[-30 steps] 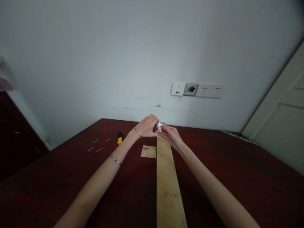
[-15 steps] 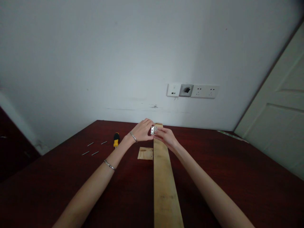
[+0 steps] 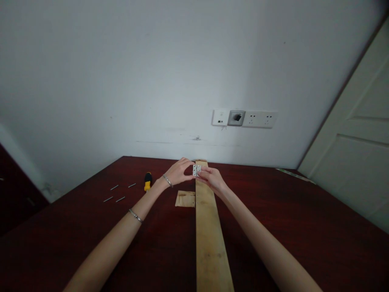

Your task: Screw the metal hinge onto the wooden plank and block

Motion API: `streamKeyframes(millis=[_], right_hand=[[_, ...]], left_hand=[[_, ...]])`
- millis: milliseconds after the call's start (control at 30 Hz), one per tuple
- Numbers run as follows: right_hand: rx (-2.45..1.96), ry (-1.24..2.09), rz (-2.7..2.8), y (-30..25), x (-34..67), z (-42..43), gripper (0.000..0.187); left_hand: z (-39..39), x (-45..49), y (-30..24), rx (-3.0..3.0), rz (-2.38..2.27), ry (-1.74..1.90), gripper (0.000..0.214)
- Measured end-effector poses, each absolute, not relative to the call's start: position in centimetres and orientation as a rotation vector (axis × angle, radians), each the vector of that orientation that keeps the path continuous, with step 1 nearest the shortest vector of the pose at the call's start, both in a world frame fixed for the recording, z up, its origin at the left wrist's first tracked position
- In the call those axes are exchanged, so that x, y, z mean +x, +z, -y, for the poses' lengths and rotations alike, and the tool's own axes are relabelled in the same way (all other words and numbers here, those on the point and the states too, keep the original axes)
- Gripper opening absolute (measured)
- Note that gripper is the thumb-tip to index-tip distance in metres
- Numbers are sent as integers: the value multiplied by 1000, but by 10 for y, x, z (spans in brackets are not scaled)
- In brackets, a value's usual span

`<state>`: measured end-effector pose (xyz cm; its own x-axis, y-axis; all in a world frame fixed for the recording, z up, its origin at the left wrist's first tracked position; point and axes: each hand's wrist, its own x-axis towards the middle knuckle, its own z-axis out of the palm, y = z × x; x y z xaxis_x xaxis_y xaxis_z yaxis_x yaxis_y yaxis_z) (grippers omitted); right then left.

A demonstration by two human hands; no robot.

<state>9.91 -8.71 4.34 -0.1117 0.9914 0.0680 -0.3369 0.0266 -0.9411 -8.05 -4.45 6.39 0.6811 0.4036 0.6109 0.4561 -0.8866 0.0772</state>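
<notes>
A long pale wooden plank (image 3: 208, 235) lies lengthwise on the dark red table (image 3: 304, 219), running away from me. Near its far end both hands pinch a small silver hinge (image 3: 196, 170). My left hand (image 3: 179, 171) grips the hinge's left leaf, fingers curled. My right hand (image 3: 211, 177) rests on the plank and holds the right leaf. The hinge sits at the plank's left edge, opened nearly flat.
A small square wood piece (image 3: 185, 198) lies just left of the plank. A yellow-and-black screwdriver (image 3: 147, 181) and several screws (image 3: 117, 193) lie further left. A wall socket strip (image 3: 244, 118) is behind; a white door (image 3: 358, 154) stands at right.
The hinge went from held upright above the plank end to opened out and lowered onto the plank's left edge. The view shifted slightly.
</notes>
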Motion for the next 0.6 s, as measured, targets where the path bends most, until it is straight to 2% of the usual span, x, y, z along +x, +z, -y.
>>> streamKeyframes(millis=[200,600], right_hand=[[-884,1400,1070,43,100,85,7],[-821,1424,1101,35,110,85,28]], left_hand=[[47,-79,62,-2778,724,-1034,38],[47,-74,56,-2757,669,-989,42]])
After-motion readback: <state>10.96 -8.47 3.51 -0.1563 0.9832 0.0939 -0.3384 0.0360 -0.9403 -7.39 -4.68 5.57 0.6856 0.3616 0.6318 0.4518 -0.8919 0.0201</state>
